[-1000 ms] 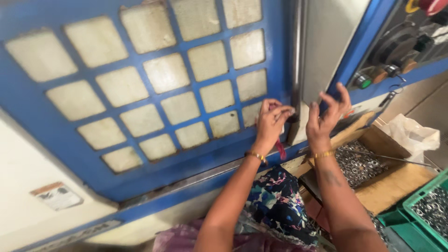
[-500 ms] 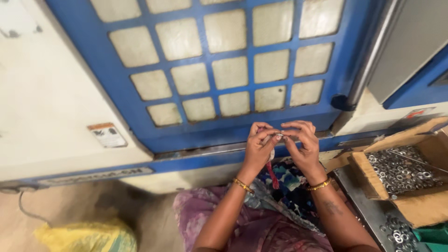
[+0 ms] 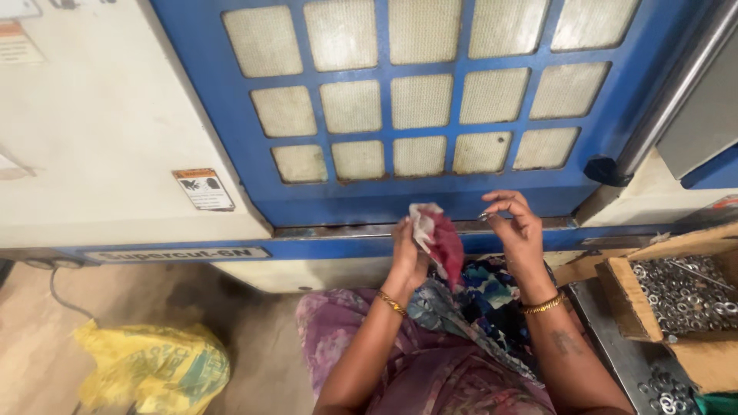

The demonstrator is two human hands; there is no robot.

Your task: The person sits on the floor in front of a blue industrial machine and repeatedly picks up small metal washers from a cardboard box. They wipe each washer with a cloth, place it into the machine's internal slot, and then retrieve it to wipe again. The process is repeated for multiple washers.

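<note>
Left hand (image 3: 407, 253) fingers closed round red-white rag (image 3: 434, 237) — right hand (image 3: 516, 224) fingers pinching small metal ring (image 3: 483, 217).

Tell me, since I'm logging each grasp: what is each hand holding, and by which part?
The left hand grips a red and white rag by its bunched lower end. The right hand pinches a small metal piece, seemingly a ring, by its edge between fingertips.

Gold bangles circle both wrists, a small tattoo marks the right forearm.

Even soft light, slight edge distortion
</note>
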